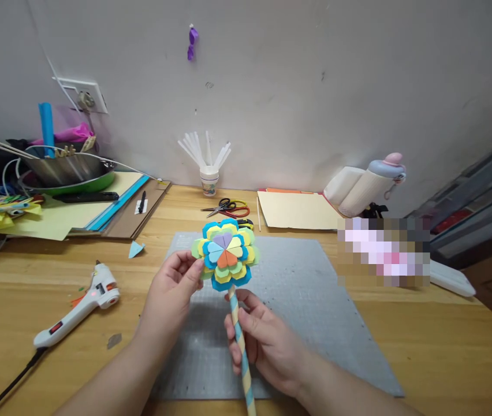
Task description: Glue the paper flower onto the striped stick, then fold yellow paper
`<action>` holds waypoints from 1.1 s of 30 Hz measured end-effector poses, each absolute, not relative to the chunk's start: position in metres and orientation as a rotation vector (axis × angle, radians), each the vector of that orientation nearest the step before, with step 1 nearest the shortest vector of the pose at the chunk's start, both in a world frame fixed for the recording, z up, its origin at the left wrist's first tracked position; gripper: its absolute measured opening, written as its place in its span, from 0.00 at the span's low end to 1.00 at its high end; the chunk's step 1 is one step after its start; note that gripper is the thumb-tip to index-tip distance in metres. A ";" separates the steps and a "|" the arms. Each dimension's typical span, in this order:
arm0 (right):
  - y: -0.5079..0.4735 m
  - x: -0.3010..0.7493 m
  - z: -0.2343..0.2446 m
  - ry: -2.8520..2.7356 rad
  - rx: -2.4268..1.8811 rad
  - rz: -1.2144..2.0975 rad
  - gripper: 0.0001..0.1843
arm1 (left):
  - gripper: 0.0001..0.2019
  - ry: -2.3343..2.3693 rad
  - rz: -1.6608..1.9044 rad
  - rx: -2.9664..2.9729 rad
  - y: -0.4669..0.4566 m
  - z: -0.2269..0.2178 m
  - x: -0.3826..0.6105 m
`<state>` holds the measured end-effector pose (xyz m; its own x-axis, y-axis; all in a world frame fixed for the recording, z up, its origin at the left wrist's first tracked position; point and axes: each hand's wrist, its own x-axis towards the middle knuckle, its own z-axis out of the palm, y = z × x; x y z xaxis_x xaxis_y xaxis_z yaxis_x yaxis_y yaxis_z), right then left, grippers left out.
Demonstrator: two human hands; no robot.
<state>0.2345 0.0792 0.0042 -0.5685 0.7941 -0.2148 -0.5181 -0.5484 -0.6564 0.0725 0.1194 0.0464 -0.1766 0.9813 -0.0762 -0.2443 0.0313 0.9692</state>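
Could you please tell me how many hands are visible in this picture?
2. The left hand is at the left edge of the paper flower; the right hand holds the striped stick below it. No other hand shows.

No lettering or numbers you can read, faint printed lines on your grey mat (302,312), tiny print on the paper cup (209,184), scribbled marks (209,85) on the wall (272,115), all illegible.

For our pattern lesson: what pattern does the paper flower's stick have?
The stick has spiralling blue and cream stripes, clearest in the head view.
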 end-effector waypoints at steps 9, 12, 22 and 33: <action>0.075 0.233 0.004 -0.646 -0.650 2.152 0.18 | 0.18 1.113 1.237 0.858 0.115 0.050 0.076; 0.075 0.233 0.003 -0.645 -0.658 2.156 0.19 | 0.17 1.134 1.226 0.851 0.115 0.048 0.075; 0.076 0.233 0.004 -0.629 -0.658 2.193 0.18 | 0.18 1.161 1.264 0.850 0.115 0.049 0.072; 0.075 0.236 0.002 -0.628 -0.623 2.223 0.17 | 0.16 1.194 1.263 0.900 0.116 0.051 0.068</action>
